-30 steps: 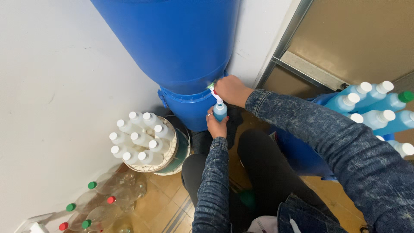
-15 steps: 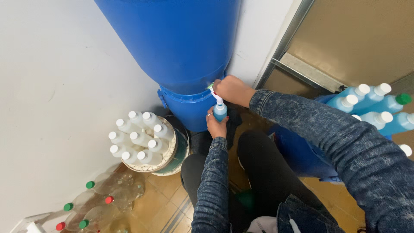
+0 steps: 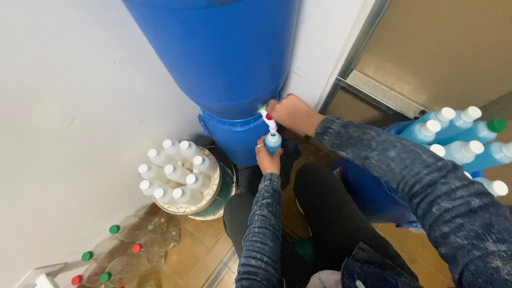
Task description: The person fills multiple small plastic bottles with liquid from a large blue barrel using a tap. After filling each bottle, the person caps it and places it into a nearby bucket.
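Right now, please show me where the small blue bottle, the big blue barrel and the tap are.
small blue bottle (image 3: 273, 142), head view, on its blue body.
big blue barrel (image 3: 218, 48), head view, on its front wall.
tap (image 3: 268, 118), head view, on its white spout.

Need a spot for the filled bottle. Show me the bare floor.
Bare tile shows between the white-capped bottles and clear bottles, by the left knee. More at lower right, below the blue bottles. Crowded under the drum, where left hand holds the bottle and right hand is at the tap.
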